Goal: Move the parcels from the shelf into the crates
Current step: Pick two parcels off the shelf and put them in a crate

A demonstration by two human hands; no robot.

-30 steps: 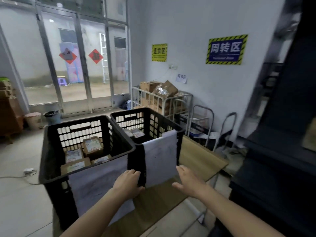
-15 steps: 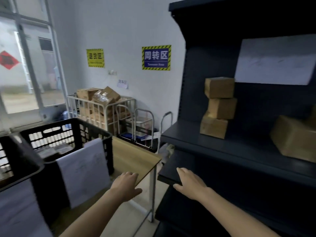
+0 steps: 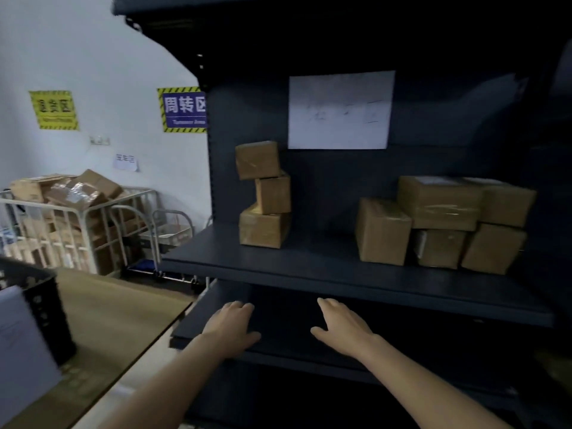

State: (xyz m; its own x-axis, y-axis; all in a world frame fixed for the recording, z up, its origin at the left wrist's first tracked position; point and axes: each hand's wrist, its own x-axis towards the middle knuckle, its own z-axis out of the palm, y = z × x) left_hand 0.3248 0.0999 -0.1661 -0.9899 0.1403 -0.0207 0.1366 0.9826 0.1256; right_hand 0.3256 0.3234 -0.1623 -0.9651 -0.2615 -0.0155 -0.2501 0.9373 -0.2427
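Note:
A dark metal shelf fills the right of the view. On its middle board stands a leaning stack of three small cardboard parcels. Further right lies a cluster of several larger parcels. My left hand and my right hand hover empty, palms down with fingers apart, in front of the lower board, below the parcels. Only a corner of a black plastic crate shows at the far left, with a white sheet hanging on its side.
The crate sits on a wooden table left of the shelf. Behind it, a white wire cage trolley holds cardboard boxes, with hand carts beside it. A white paper hangs on the shelf's back panel.
The view has swung right, from the two crates to face the shelf. Both hands stayed empty and now hover before the lower board.

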